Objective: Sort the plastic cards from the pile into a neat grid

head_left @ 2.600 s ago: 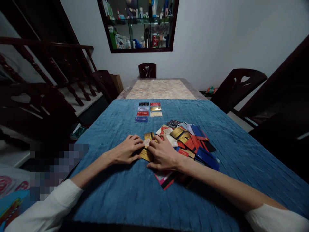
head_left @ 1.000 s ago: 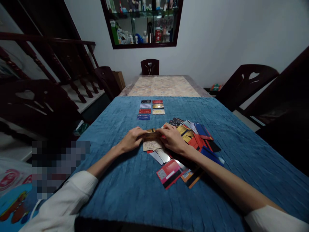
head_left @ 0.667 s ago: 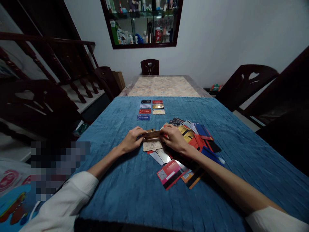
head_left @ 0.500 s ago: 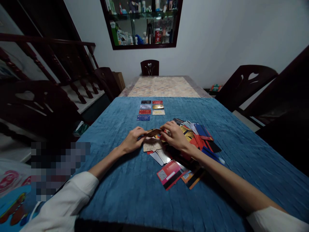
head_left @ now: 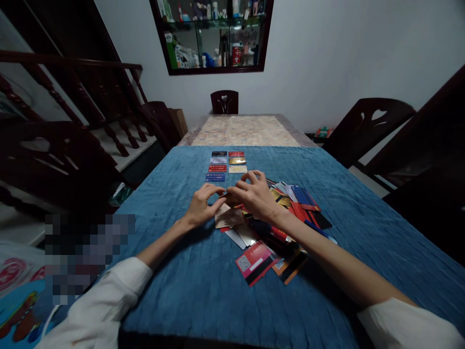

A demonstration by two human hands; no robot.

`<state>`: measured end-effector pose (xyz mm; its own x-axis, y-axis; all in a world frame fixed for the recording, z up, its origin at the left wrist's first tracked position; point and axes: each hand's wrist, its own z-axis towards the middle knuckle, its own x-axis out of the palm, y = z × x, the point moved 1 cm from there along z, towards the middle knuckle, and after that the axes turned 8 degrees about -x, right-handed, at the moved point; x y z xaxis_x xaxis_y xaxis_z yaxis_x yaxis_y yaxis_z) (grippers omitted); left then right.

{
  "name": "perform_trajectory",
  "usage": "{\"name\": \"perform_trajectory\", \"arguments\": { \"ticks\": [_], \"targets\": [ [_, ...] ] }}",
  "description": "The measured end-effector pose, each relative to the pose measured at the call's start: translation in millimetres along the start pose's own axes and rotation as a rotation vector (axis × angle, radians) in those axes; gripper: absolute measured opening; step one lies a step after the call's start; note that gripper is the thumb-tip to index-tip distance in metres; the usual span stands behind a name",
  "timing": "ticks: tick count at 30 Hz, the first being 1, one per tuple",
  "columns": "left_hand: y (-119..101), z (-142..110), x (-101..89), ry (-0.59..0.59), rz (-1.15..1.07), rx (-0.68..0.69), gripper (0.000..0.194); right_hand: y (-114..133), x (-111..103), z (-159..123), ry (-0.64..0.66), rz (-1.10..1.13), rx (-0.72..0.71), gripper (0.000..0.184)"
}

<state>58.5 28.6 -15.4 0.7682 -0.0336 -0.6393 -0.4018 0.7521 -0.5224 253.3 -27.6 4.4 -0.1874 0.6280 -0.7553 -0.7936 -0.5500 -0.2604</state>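
A plastic card, seen nearly edge-on, is pinched between my two hands above the left end of a card pile. My left hand grips its left end with thumb and fingers. My right hand has thumb and fingertips on its right side, with the other fingers curled and raised. Most of the card is hidden by my fingers. Below and to the right lies a loose heap of overlapping cards. A pink-red card and an orange card stick out at its near edge.
Beyond my hands, several cards lie face up in two columns, among them a blue card and a cream card. A blue cloth covers this table part. Dark chairs stand around it.
My right hand has shifted left, closer to my left hand, with its fingers lifted. The held card has turned and shows less of its face. The cards on the table stay put.
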Motion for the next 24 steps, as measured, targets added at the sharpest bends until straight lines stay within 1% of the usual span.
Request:
{"name": "perform_trajectory", "arguments": {
  "ticks": [2, 4, 9, 12, 16, 20, 24],
  "targets": [
    [0.5, 0.7, 1.1, -0.020, -0.013, -0.006, 0.016, 0.5, 1.1, 4.4, -0.020, 0.000, -0.041, 0.018],
    [1.4, 1.2, 1.7, -0.036, -0.020, -0.009, 0.015, 0.6, 3.0, 7.9, -0.031, 0.004, -0.051, 0.019],
    [2.4, 1.1, 1.5, -0.051, -0.057, -0.034, 0.012, 0.8, 9.4, 7.5, -0.035, 0.016, -0.007, 0.021],
    [4.9, -0.1, 3.1, -0.076, -0.095, -0.110, 0.012, 2.6, 12.6, 0.8, -0.008, -0.003, 0.050, 0.023],
    [11.5, -2.9, 8.6, -0.111, -0.150, -0.260, 0.013, 5.9, 14.4, -10.5, 0.073, -0.034, 0.107, 0.026],
    [15.7, -5.4, 14.3, -0.072, -0.275, -0.372, 0.014, 8.5, 16.0, -16.2, 0.142, -0.063, 0.160, 0.032],
    [18.2, -6.7, 16.7, -0.053, -0.386, -0.428, 0.017, 11.2, 19.2, -17.1, 0.164, -0.072, 0.173, 0.035]
  ]
}}
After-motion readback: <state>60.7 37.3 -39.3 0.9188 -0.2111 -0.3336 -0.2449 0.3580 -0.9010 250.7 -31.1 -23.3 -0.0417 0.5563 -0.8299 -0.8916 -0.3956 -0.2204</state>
